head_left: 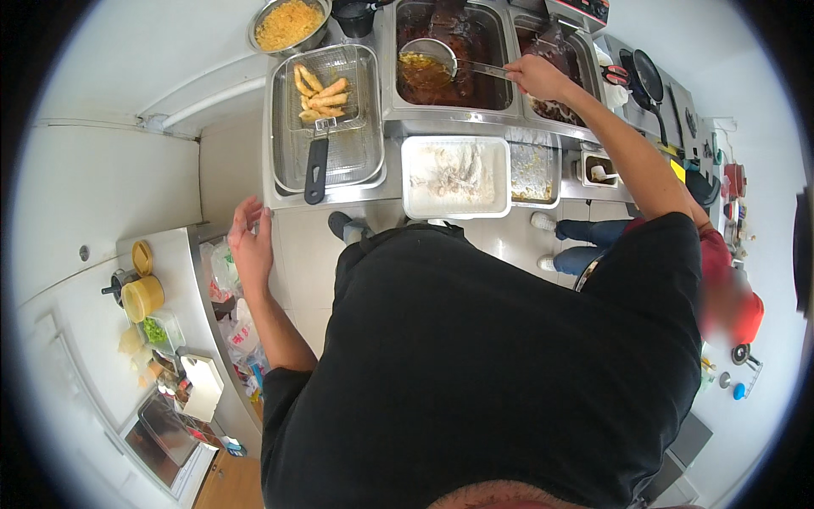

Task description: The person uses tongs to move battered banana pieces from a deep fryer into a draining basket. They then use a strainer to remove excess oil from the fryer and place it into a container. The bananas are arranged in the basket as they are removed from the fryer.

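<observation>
My right hand (539, 78) grips the handle of a round wire skimmer (428, 61). The skimmer's mesh bowl sits in the dark oil of the left fryer vat (449, 100), with yellowish bits in it. My left hand (252, 242) hangs low at the left, empty, its fingers apart and slightly bent, near the counter's left front corner. Ahead of it, a wire fryer basket (352, 144) with a black handle (316, 170) rests on a metal tray. Several golden fried pieces (326, 100) lie in the basket.
A white tub of flour (456, 212) stands at the counter's front edge, beside a metal tray (534, 170). Beyond the basket is a bowl of orange crumbs (290, 25). A second fryer vat (577, 81) lies right. A co-worker in red (716, 280) stands at right; a side counter (191, 297) is left.
</observation>
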{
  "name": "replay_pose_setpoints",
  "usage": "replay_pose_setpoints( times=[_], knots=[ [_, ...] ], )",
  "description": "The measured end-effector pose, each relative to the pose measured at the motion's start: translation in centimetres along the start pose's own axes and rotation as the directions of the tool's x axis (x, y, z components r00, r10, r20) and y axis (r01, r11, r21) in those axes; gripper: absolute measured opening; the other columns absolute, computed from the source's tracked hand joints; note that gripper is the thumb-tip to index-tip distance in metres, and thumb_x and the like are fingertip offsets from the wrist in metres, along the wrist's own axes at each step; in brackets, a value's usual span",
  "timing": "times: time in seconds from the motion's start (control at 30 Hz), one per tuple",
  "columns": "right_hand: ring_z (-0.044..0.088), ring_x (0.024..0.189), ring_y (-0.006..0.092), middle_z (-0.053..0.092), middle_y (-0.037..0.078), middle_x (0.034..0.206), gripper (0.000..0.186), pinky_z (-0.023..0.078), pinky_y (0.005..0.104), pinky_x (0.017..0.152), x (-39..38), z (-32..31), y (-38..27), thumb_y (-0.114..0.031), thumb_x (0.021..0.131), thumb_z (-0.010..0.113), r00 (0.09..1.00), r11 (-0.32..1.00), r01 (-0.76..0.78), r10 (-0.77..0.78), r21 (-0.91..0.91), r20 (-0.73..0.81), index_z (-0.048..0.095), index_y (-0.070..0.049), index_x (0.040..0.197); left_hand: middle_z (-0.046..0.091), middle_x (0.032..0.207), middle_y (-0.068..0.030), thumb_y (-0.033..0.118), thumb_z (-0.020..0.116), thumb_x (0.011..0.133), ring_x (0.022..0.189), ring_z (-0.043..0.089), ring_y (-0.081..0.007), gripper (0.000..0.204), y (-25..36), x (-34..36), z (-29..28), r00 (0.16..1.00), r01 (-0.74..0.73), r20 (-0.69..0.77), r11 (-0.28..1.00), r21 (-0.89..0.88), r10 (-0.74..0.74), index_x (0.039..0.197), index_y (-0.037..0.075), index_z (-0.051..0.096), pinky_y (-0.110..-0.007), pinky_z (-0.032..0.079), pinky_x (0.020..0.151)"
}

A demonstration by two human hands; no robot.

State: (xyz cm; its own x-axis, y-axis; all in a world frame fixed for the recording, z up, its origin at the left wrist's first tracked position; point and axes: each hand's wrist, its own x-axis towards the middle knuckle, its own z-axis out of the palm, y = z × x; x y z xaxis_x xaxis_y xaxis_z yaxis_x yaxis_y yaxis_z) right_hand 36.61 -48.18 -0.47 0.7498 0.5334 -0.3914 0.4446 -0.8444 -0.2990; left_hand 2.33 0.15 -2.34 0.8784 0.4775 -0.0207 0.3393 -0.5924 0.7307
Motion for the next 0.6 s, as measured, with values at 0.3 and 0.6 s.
replay_pose_setpoints(
  times=[0.3, 0.6],
  knots=[
    [0.043, 0.053, 0.0048, 0.054, -0.001, 0.066, 0.022, 0.032, 0.0222, 0.044, -4.9, 1.3, 1.5, -0.018, 0.099, 0.058, 0.931, 0.473, -0.358, 0.244, 0.805, 0.270, 0.067, 0.000, 0.109, 0.069, 0.113, -0.0160, 0.016, 0.064, 0.096, 0.101, 0.068, -0.0234, 0.035, 0.8, -1.8, 1.0, 1.000, -0.001, 0.008, 1.000, 0.025, 0.001, 0.128, 0.002, 0.059, -0.036, 0.053, 0.091],
    [0.042, 0.052, 0.0049, 0.053, -0.004, 0.067, 0.026, 0.033, 0.0239, 0.045, -9.0, -6.8, 1.3, -0.030, 0.099, 0.058, 0.962, 0.842, -0.172, 0.255, 0.512, -0.097, 0.068, -0.006, 0.102, 0.069, 0.113, -0.0168, 0.016, 0.064, 0.097, 0.101, 0.068, -0.0237, 0.035, 1.1, -2.6, 1.0, 1.000, -0.024, 0.008, 1.000, -0.009, 0.024, 0.128, 0.001, 0.058, -0.035, 0.054, 0.091]
  ],
)
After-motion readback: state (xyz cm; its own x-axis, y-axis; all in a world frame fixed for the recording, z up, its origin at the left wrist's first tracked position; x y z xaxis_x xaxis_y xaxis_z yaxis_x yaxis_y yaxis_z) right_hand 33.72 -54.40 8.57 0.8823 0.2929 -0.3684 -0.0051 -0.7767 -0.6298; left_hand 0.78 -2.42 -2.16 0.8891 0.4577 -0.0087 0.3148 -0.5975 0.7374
